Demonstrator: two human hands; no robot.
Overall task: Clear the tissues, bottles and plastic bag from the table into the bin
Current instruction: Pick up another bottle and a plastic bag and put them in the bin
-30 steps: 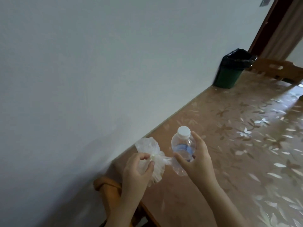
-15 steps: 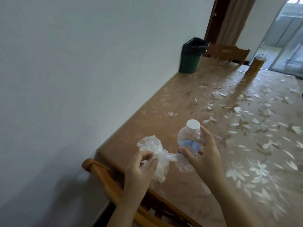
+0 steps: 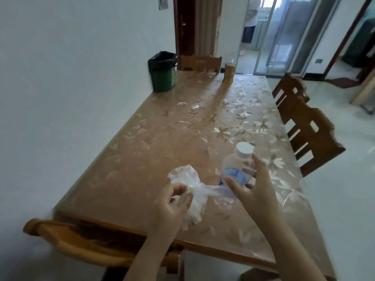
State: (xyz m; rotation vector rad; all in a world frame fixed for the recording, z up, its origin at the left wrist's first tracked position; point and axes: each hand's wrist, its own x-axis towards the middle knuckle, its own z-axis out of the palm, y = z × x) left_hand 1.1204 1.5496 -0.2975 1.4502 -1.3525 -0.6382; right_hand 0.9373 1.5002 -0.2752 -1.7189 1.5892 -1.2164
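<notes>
The left hand (image 3: 172, 201) pinches the plastic bag (image 3: 188, 191), the right hand (image 3: 253, 189) grips the bottle (image 3: 237, 169) (seemingly empty), as the bin (image 3: 163, 73) swings into fuller view.

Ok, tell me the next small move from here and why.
Probably carry both hands forward toward the green bin at the table's far left corner. The left hand already grips the crumpled plastic bag, the right hand holds the capped bottle, and both are held near the table's close end, far from the bin.
</notes>
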